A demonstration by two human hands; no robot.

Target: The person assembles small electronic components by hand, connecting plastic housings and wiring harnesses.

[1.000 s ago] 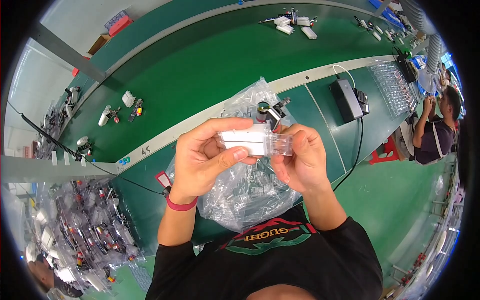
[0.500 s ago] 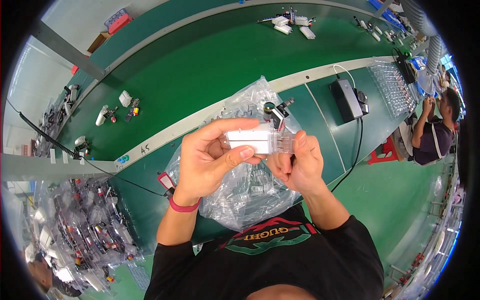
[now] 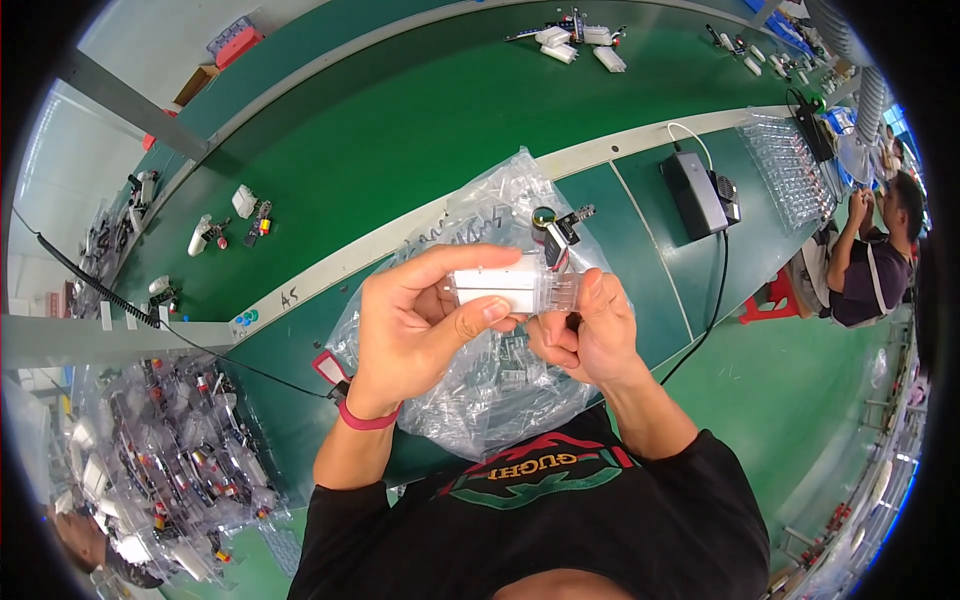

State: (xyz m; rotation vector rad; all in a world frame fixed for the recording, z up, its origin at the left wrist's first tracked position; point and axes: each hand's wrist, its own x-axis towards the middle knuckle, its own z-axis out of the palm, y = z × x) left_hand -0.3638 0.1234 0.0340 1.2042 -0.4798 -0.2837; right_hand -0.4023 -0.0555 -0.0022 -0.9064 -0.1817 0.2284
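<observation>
My left hand (image 3: 425, 310) is closed round a white, two-part rectangular block (image 3: 497, 288) with a clear plastic end, the thumb in front and forefinger along its far side. At the block's right end, my right hand (image 3: 592, 325) pinches a clear plastic piece (image 3: 564, 291) between thumb and curled fingers. The clear piece meets the block's end; whether it is fully seated cannot be told. Just beyond the hands stands a small black part with a round lens (image 3: 543, 217). Under both hands lies a crinkled clear plastic bag (image 3: 460, 390) with clear pieces inside.
A green belt (image 3: 400, 140) carries white and black assemblies (image 3: 575, 42). On the bench to the right are a black box with a cable (image 3: 692, 195) and a clear tray (image 3: 785, 170). Bagged parts (image 3: 180, 460) lie at left. A wired red wrist strap (image 3: 368, 418) circles my left wrist. A co-worker (image 3: 875, 250) sits at right.
My right hand has shifted slightly left with the clear piece, while the left hand keeps its hold. Parts on the belt have moved a little leftward.
</observation>
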